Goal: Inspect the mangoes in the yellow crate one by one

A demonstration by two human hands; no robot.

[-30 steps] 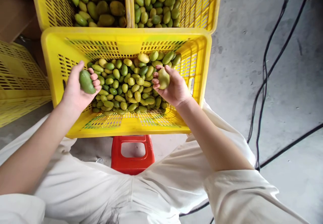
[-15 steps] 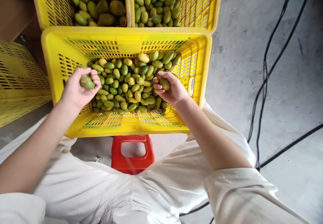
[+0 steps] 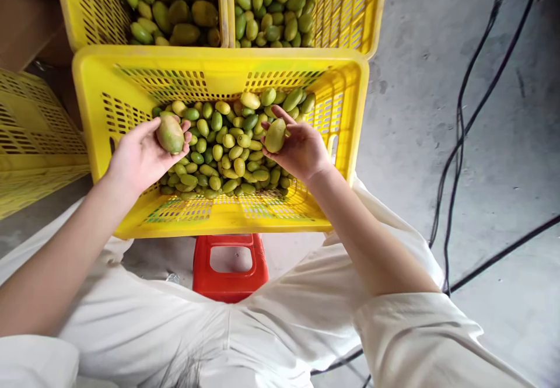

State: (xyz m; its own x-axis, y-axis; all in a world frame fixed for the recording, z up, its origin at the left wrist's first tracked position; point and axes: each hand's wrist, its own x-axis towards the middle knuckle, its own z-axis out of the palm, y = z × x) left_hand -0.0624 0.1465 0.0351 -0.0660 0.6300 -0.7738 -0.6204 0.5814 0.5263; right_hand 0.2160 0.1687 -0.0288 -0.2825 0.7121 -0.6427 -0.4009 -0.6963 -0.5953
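In my left hand [image 3: 142, 154] lies a green mango [image 3: 170, 133] with a dull reddish tinge, held between thumb and fingers with the palm turned up. My right hand [image 3: 301, 150] cradles a paler, yellow-green mango [image 3: 276, 135], its fingers partly spread around the fruit. Both hands are over a yellow plastic crate [image 3: 219, 224] with slotted walls. Below them, a heap of small green and yellowish mangoes [image 3: 227, 154] covers much of the crate's bottom. My right fingers hide some of the heap's right side.
Two more yellow crates [image 3: 83, 9] of green fruit adjoin the far rim. Another yellow crate [image 3: 39, 137] stands at left, near brown cardboard [image 3: 26, 20]. A red plastic stool [image 3: 230, 289] sits between my legs. Black cables [image 3: 466, 125] run over the grey floor at right.
My left hand has moved right and turned up, showing more of its mango. My right hand has loosened its fingers and turned its mango into fuller view.
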